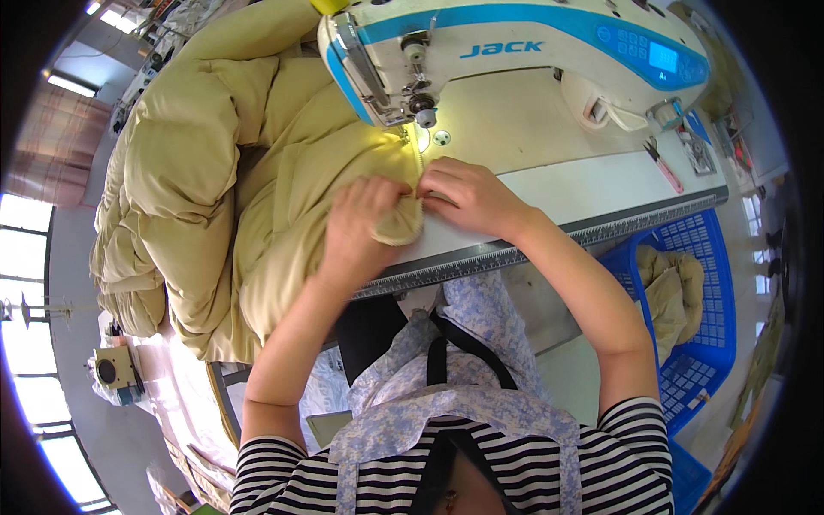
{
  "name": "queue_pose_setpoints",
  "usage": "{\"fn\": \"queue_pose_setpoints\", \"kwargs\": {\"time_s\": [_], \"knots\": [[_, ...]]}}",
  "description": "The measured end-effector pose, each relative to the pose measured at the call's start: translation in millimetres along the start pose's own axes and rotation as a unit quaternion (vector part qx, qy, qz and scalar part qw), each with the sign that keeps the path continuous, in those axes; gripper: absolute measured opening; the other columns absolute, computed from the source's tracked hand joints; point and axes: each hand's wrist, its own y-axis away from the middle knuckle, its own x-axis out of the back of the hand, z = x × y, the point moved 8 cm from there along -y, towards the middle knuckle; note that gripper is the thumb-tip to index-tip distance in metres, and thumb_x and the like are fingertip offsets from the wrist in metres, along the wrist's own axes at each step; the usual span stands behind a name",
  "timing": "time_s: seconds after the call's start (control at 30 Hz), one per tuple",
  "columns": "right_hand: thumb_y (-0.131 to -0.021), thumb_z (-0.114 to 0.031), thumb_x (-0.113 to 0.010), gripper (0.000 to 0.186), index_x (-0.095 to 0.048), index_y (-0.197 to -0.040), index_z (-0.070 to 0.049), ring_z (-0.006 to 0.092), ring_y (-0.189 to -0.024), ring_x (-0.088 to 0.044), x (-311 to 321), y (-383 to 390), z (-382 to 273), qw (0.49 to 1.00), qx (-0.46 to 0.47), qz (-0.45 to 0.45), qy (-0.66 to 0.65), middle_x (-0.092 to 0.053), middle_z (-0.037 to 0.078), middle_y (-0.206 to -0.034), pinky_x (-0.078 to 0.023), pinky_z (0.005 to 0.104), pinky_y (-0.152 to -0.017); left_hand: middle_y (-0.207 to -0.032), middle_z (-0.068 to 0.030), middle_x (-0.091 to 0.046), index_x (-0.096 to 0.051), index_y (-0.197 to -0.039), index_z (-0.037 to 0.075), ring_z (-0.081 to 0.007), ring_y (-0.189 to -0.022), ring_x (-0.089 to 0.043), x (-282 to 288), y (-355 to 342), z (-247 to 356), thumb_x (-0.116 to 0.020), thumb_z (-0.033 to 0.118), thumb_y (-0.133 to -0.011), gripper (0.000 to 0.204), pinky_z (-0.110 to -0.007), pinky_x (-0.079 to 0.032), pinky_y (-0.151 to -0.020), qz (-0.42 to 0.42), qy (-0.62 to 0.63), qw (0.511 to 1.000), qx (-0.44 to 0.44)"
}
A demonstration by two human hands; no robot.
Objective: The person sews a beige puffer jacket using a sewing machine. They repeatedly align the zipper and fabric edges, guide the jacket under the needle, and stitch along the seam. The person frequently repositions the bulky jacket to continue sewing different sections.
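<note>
A khaki puffer jacket (322, 163) lies bunched over the left side of the sewing table, and its front edge runs under the lit presser foot of a white and blue sewing machine (515, 43). Along that edge shows a narrow strip with a toothed look, like a zipper. My left hand (365, 221), slightly blurred, is closed on the jacket near a folded-back flap. Close beside it, my right hand (468, 197) pinches the same edge between thumb and fingers, just in front of the needle area. The fingertips of both hands are partly hidden by cloth.
A ruler strip (532, 246) lines the table's front edge. Thread snips with pink handles (663, 166) lie at the right, near the machine's base. Below on the right stands a blue plastic basket (717, 292) with khaki padded pieces inside. More of the jacket hangs over the table's left side.
</note>
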Motion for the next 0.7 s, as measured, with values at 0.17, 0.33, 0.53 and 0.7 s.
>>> {"fn": "queue_pose_setpoints", "kwargs": {"time_s": [0.17,0.33,0.53,0.7], "knots": [[-0.082,-0.008,-0.074,0.015,-0.063,-0.092,-0.007,0.0262,-0.084,-0.064,-2.0,7.9,-6.4,0.998,0.044,-0.002,0.041,-0.061,0.005,-0.087,-0.054,0.0376,-0.071,-0.105,-0.0059,-0.06,-0.063,-0.107,0.01,-0.027,-0.101,-0.058,-17.8,8.9,5.2,-0.071,0.012,-0.076,0.032,-0.039,-0.044,-0.088,-0.018,-0.127,0.989,-0.071],[-0.076,-0.007,-0.072,0.017,-0.062,-0.09,-0.006,0.024,-0.086,-0.063,-9.4,11.4,-21.6,0.99,0.093,-0.021,0.106,-0.059,0.005,-0.087,-0.054,0.0366,-0.073,-0.121,-0.0098,-0.066,-0.067,-0.12,0.006,-0.0299,-0.116,-0.059,6.5,15.6,20.9,-0.077,0.019,-0.075,0.048,-0.045,-0.045,-0.099,-0.205,-0.059,0.974,-0.081],[-0.076,-0.01,-0.069,0.016,-0.065,-0.09,-0.005,0.0212,-0.088,-0.063,-17.2,22.6,-40.0,0.985,0.104,-0.058,0.121,-0.059,0.004,-0.089,-0.055,0.0335,-0.076,-0.122,-0.0108,-0.072,-0.072,-0.113,0.003,-0.0313,-0.124,-0.061,29.6,-23.1,13.0,-0.071,0.022,-0.091,0.029,-0.044,-0.045,-0.111,-0.054,0.086,0.995,-0.001],[-0.074,-0.009,-0.072,0.023,-0.071,-0.097,-0.004,0.0207,-0.095,-0.068,-12.4,30.6,-40.4,0.981,0.087,-0.066,0.162,-0.067,0.004,-0.096,-0.057,0.033,-0.079,-0.121,-0.0062,-0.072,-0.073,-0.117,0.007,-0.0255,-0.118,-0.065,-28.1,-23.0,-37.7,-0.067,0.019,-0.095,0.026,-0.041,-0.05,-0.1,-0.027,-0.04,0.999,-0.012]]}}
